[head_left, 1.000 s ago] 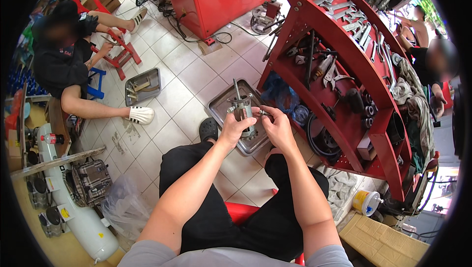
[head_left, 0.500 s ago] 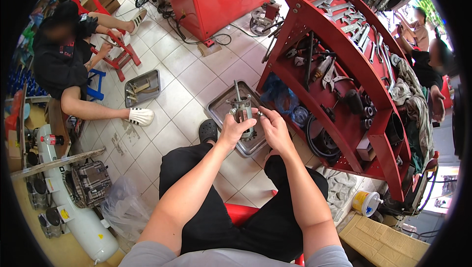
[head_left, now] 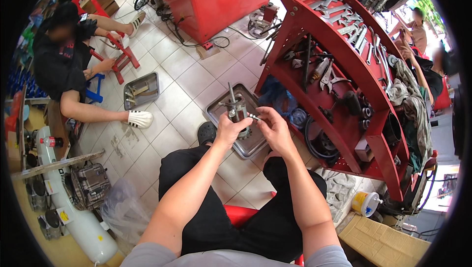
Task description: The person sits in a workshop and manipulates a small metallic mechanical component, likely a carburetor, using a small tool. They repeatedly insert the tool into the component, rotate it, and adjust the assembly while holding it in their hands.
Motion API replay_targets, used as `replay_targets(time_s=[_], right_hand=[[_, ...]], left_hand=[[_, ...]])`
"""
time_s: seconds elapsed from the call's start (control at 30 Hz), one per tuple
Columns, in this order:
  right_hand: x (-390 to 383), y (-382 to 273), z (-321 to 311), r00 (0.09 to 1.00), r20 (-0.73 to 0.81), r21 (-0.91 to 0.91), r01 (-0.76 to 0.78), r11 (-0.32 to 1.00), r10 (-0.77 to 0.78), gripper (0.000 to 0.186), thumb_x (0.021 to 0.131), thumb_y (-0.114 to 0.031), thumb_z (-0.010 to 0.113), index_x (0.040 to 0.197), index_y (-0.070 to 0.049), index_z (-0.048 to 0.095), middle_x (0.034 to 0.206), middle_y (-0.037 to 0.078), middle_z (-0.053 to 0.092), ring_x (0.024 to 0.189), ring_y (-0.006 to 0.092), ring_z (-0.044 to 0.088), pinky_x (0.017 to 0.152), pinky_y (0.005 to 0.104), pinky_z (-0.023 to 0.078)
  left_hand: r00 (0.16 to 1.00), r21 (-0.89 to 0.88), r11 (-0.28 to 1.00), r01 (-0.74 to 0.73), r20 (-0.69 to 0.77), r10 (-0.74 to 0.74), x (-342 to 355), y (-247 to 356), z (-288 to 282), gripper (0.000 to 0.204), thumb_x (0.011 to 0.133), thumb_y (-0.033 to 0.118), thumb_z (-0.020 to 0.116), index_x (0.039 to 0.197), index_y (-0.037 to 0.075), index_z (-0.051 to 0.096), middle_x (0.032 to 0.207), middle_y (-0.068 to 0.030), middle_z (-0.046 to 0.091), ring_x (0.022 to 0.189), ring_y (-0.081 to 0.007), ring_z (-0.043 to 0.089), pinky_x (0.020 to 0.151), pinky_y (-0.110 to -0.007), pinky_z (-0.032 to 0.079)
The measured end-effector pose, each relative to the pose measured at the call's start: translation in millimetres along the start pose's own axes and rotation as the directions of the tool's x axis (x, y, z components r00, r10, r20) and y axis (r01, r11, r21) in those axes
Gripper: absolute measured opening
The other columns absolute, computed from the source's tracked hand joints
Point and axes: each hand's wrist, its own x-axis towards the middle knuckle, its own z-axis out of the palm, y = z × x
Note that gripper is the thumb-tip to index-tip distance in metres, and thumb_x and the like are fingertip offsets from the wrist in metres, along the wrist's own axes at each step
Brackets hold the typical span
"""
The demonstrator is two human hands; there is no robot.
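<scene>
My left hand [head_left: 228, 130] is wrapped round a grey metal cylindrical part [head_left: 238, 106] with a thin rod sticking up from its top. Part of its body is hidden by my fingers. Close beside it on the right, my right hand [head_left: 276, 130] pinches a small silver bolt-like piece [head_left: 254, 117] between thumb and fingers. The small piece points toward the side of the cylindrical part; whether the two touch I cannot tell. Below both hands, a shallow metal tray [head_left: 250, 152] lies on the tiled floor.
A red tool rack [head_left: 339, 119] with wrenches and pliers stands close on my right. Ahead is a large red cabinet [head_left: 223, 9]. A second tray [head_left: 156, 86] with parts lies at left, near a seated person [head_left: 61, 60]. A plastic bag [head_left: 123, 203] lies lower left.
My right hand has shifted slightly, and the small silver piece now shows more plainly between its fingers. My left hand and the cylindrical part have moved a little left.
</scene>
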Motion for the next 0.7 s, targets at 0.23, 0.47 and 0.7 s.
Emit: replay_targets(time_s=[0.23,0.47,0.7], right_hand=[[-3.5,-15.1,0.3,0.999,0.003,-0.113,0.053,0.992,-0.053,0.029,0.086,-0.004,0.058,0.115,0.0,0.06,0.093,0.015,0.07,0.08,0.0199,0.066,0.073,0.0316,0.051],[-4.8,-25.4,-10.8,0.99,0.083,-0.086,-0.11,0.99,0.117,0.034,0.087,-0.01,0.057,0.119,-0.001,0.062,0.083,0.01,0.067,0.072,0.0135,0.057,0.069,0.0306,0.048],[-4.5,-21.2,-13.0,0.991,0.116,-0.022,-0.07,0.997,0.072,0.03,0.089,-0.007,0.054,0.117,-0.004,0.064,0.078,-0.001,0.06,0.065,0.0059,0.05,0.057,0.0234,0.043]], left_hand=[[0.999,-0.049,0.998,0.037,-0.027,-0.038,2.2,-1.1,-4.4,0.022,0.077,0.008,0.076,0.096,0.002,0.066,0.085,-0.0044,0.068,0.076,-0.0127,0.064,0.072,-0.027,0.05],[0.998,0.051,0.997,0.058,-0.04,-0.056,3.5,0.9,-2.0,0.026,0.074,0.003,0.075,0.097,0.002,0.063,0.085,-0.0066,0.068,0.075,-0.0157,0.066,0.073,-0.03,0.054],[0.996,0.077,0.995,0.065,-0.065,-0.06,2.4,1.9,-0.6,0.025,0.074,0.006,0.078,0.095,0.003,0.065,0.087,-0.0052,0.069,0.079,-0.0129,0.065,0.075,-0.027,0.051]])
